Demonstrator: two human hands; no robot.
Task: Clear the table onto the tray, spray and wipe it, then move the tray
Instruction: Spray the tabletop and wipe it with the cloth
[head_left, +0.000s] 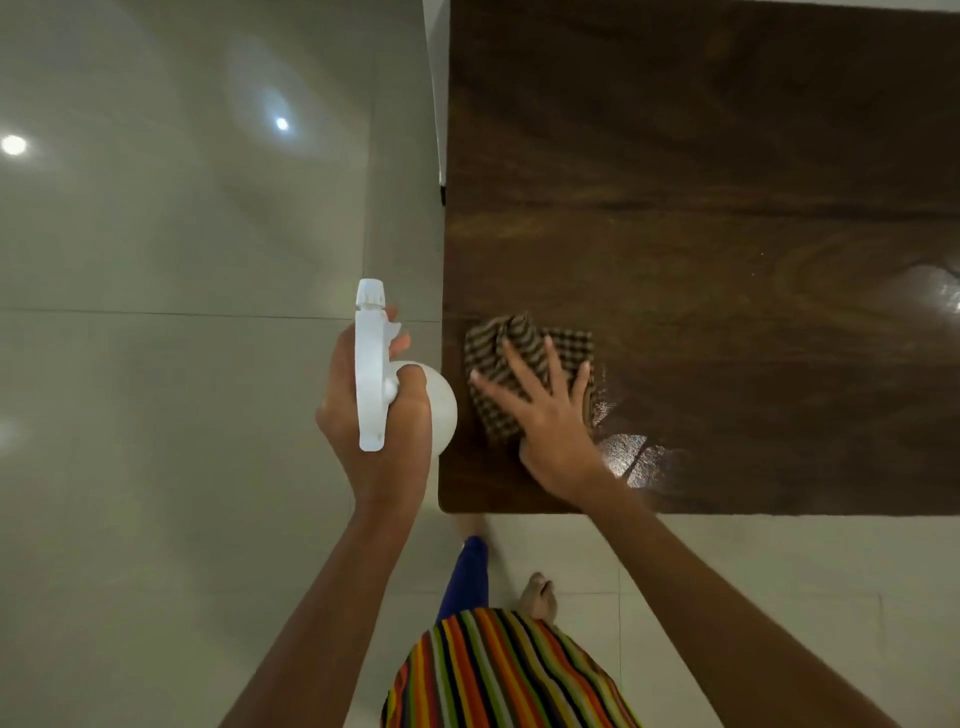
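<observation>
**A:** How far along does this look?

**B:** In the wiping stage, I'd say. The checked cloth is the one thing I can see lying on the dark wooden table, near its front left corner, so the clearing seems done.

**A:** And the hands?

**B:** The right hand lies flat on the cloth, fingers spread and straight, pressing it to the wood. The left hand is wrapped round the neck of a white spray bottle, held just off the table's left edge, above the tiled floor.

**A:** Has any spray gone down?

**B:** Probably. There's a wet-looking sheen just right of the wiping hand, and another gleam far right. The rest of the top looks dry or unwiped, though I can't be sure.

**A:** So what's left?

**B:** Most of the wiping, likely, then moving the tray, which isn't in view.
</observation>
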